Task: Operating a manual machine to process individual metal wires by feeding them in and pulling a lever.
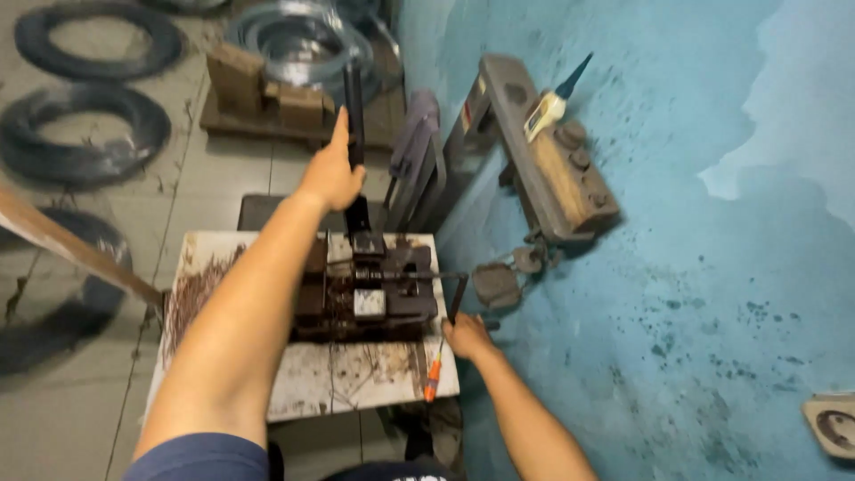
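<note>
Gripping lever (354, 107) with left hand (331, 174) fingers wrapped — right hand (467, 336) closed on bent rod (456, 298) beside press (365, 289).

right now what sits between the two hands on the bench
In the head view, a dark metal press sits between the left hand, gripping its lever, and the right hand.

You wear a dark blue short sleeve (200, 456) on your left arm. Your right arm is bare. Your hands have no gloves or rings.
</note>
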